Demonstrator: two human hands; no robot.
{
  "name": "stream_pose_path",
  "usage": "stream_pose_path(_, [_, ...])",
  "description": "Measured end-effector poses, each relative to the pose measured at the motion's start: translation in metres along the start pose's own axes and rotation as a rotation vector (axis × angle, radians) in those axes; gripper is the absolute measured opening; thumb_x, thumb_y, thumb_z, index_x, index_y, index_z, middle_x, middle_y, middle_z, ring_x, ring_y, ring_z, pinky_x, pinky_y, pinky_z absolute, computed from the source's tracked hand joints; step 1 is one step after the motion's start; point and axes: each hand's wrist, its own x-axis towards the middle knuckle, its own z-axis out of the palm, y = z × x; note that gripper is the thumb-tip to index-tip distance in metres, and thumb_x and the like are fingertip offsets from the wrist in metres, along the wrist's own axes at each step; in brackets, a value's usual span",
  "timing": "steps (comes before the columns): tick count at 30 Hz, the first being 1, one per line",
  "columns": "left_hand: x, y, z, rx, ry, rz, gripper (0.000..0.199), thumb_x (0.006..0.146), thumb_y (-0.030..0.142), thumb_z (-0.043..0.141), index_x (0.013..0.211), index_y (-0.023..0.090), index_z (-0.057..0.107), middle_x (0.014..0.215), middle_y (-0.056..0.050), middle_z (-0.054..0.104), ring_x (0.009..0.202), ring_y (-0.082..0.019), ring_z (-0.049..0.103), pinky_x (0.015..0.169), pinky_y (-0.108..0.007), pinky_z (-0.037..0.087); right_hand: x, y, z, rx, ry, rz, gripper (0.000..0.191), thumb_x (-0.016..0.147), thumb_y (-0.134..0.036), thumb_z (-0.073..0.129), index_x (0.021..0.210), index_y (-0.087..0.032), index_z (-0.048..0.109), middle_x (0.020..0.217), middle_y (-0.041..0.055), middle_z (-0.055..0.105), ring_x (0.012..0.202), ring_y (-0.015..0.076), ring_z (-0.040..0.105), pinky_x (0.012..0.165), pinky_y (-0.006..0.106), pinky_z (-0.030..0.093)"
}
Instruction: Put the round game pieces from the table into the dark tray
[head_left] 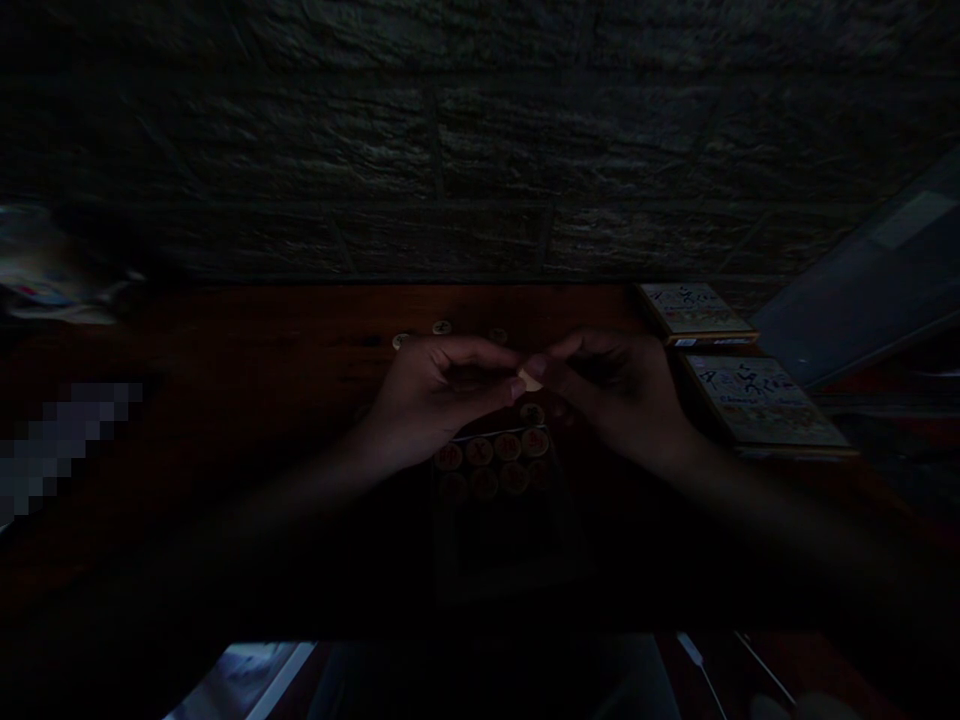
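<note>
Between the fingertips of both hands, above the table, is a pale round Chinese chess piece (531, 379). My left hand (435, 395) pinches it from the left, thumb below the index finger. From the right, my right hand (622, 395) grips the same piece with thumb and fingers. Just below the hands lies an open box (442, 560) with several red-marked chess pieces (480, 452) in two rows at its far end. One loose piece (532, 413) sits right beyond the box's far edge. Deep shadow hides much of the box's near part.
More loose pieces (442, 327) lie on the wooden table (300, 320) beyond my hands. Two flat printed boxes (765, 400) rest at the right. A stone wall (480, 150) rises behind the table, and a whitish bundle (64, 270) stands at the far left.
</note>
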Motion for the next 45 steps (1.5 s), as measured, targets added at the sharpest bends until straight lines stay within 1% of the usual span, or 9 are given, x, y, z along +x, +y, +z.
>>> stream_pose_path(3, [0.0, -0.002, 0.0, -0.018, 0.027, -0.013, 0.023, 0.081, 0.031, 0.093, 0.099, 0.019, 0.085, 0.099, -0.007, 0.086, 0.089, -0.022, 0.082, 0.084, -0.032, 0.065, 0.0, -0.002, 0.0, 0.039, -0.01, 0.061, 0.035, 0.081, -0.05, 0.091, 0.079, -0.018, 0.078, 0.063, -0.001, 0.073, 0.047, 0.0108, 0.062, 0.044, 0.022, 0.049])
stream_pose_path(8, [0.0, -0.003, -0.001, -0.051, 0.074, -0.042, 0.028, 0.075, 0.031, 0.097, 0.098, 0.02, 0.086, 0.098, -0.007, 0.086, 0.086, -0.023, 0.081, 0.082, -0.033, 0.065, 0.001, -0.002, 0.0, 0.097, -0.046, 0.083, 0.029, 0.084, -0.044, 0.09, 0.08, -0.018, 0.079, 0.069, 0.0004, 0.077, 0.052, 0.0108, 0.068, 0.048, 0.02, 0.055])
stream_pose_path(16, [0.001, -0.003, -0.003, -0.046, 0.101, -0.032, 0.027, 0.078, 0.031, 0.096, 0.101, 0.02, 0.087, 0.105, -0.007, 0.085, 0.091, -0.022, 0.081, 0.086, -0.032, 0.064, 0.0, -0.003, -0.001, 0.118, -0.088, 0.044, 0.02, 0.091, -0.039, 0.085, 0.095, -0.019, 0.084, 0.078, 0.0025, 0.082, 0.064, 0.0133, 0.076, 0.061, 0.025, 0.064])
stream_pose_path(21, [0.002, -0.006, -0.003, -0.213, 0.07, -0.075, 0.029, 0.079, 0.031, 0.095, 0.103, 0.019, 0.085, 0.109, -0.008, 0.084, 0.093, -0.023, 0.082, 0.089, -0.037, 0.068, 0.0, 0.002, -0.002, 0.098, -0.104, -0.04, 0.019, 0.088, -0.031, 0.087, 0.105, -0.023, 0.084, 0.088, 0.0014, 0.084, 0.074, 0.0156, 0.08, 0.069, 0.029, 0.068])
stream_pose_path(26, [0.001, -0.005, -0.003, -0.271, 0.053, -0.098, 0.028, 0.079, 0.029, 0.095, 0.104, 0.02, 0.085, 0.112, -0.008, 0.084, 0.097, -0.023, 0.082, 0.092, -0.038, 0.069, 0.001, 0.008, -0.001, 0.069, -0.067, -0.081, 0.021, 0.085, -0.025, 0.089, 0.105, -0.022, 0.081, 0.086, 0.0006, 0.083, 0.07, 0.0141, 0.078, 0.068, 0.028, 0.066])
stream_pose_path(29, [0.0, -0.006, -0.003, -0.267, 0.047, -0.106, 0.025, 0.082, 0.03, 0.093, 0.103, 0.021, 0.085, 0.115, -0.008, 0.084, 0.101, -0.024, 0.082, 0.093, -0.039, 0.069, 0.001, 0.009, 0.0, 0.103, -0.058, -0.07, 0.027, 0.079, -0.027, 0.095, 0.102, -0.02, 0.08, 0.08, -0.0006, 0.081, 0.065, 0.0127, 0.075, 0.062, 0.025, 0.064])
stream_pose_path(33, [0.0, -0.007, -0.002, -0.281, 0.029, -0.124, 0.019, 0.083, 0.03, 0.092, 0.099, 0.022, 0.086, 0.106, -0.006, 0.085, 0.094, -0.023, 0.083, 0.089, -0.037, 0.07, 0.0, 0.008, 0.001, 0.152, -0.044, 0.011, 0.034, 0.073, -0.036, 0.099, 0.096, -0.018, 0.08, 0.076, -0.0002, 0.079, 0.057, 0.0121, 0.072, 0.054, 0.023, 0.061])
stream_pose_path(40, [-0.002, -0.003, 0.0, -0.093, -0.04, -0.046, 0.025, 0.082, 0.028, 0.092, 0.105, 0.021, 0.085, 0.102, -0.007, 0.085, 0.094, -0.024, 0.082, 0.089, -0.036, 0.067, 0.001, 0.001, 0.0, 0.139, -0.028, 0.071, 0.033, 0.077, -0.046, 0.095, 0.08, -0.018, 0.079, 0.066, 0.001, 0.078, 0.052, 0.0128, 0.07, 0.05, 0.023, 0.059])
stream_pose_path(45, [-0.001, -0.001, 0.002, -0.061, -0.043, -0.005, 0.024, 0.083, 0.029, 0.092, 0.103, 0.02, 0.084, 0.099, -0.006, 0.085, 0.09, -0.022, 0.081, 0.086, -0.035, 0.066, 0.001, 0.0, 0.0, 0.096, -0.049, 0.081, 0.034, 0.082, -0.051, 0.09, 0.079, -0.018, 0.081, 0.067, 0.0017, 0.078, 0.055, 0.014, 0.073, 0.052, 0.024, 0.061])
